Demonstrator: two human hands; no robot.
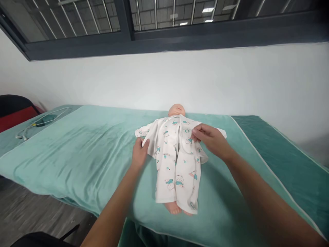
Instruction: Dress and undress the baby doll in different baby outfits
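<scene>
A baby doll (177, 109) lies on its back, head toward the wall and bare feet toward me. It wears a white baby shirt (168, 132) and matching trousers (167, 178), both printed with small teal and pink figures. The shirt's front edges meet loosely down the middle. At the shirt's left side, my left hand (140, 152) has a bit of the cloth between thumb and fingers, just below the sleeve. My right hand (212, 139) is closed in a pinch over the right front panel; whatever sits between its fingertips is too small to make out.
A teal sheet (102, 144) covers the bed, with a darker green strip (280, 154) on the right. On the far left lie a white cord (47, 118) and a red and black object (17, 113). A white wall (144, 82) and barred window (164, 15) stand behind.
</scene>
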